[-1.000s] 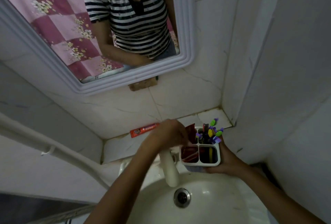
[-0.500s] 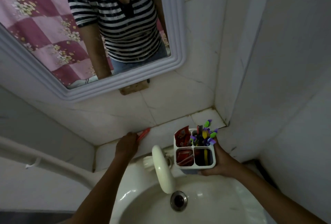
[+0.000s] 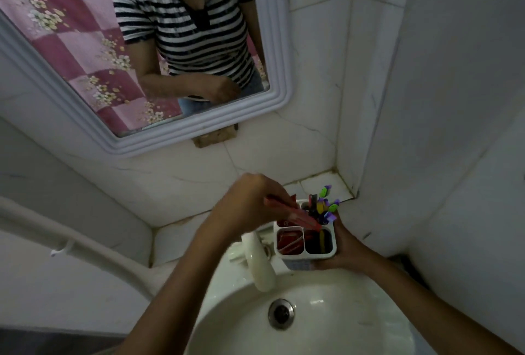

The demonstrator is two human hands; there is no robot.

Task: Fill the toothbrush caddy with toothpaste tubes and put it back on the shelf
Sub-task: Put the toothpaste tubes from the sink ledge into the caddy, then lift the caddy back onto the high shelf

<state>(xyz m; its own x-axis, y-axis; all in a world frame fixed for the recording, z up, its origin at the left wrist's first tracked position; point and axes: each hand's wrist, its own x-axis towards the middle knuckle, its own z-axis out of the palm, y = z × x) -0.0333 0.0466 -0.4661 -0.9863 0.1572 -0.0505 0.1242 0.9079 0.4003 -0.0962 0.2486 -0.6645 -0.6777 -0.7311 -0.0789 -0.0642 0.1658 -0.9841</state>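
Your left hand [image 3: 250,201] has its fingers closed around a red tube [image 3: 292,214], pinching it near one end. The tube slants down to the right, its far end over the caddy's [image 3: 305,254] middle divider; whether it already touches the rim is hard to tell in this dim light. Your right hand [image 3: 345,244] wraps the caddy from the right and underneath, fingers closed on its wall, holding it upright above the back edge of the sink [image 3: 341,312], just right of the tap [image 3: 260,266]. The caddy has four compartments: the near-left one holds red tubes, the near-right one something yellow, and the far-right one toothbrushes [image 3: 324,202] with green and purple heads. The tiled shelf [image 3: 181,238] lies behind the sink, below the mirror [image 3: 272,70].
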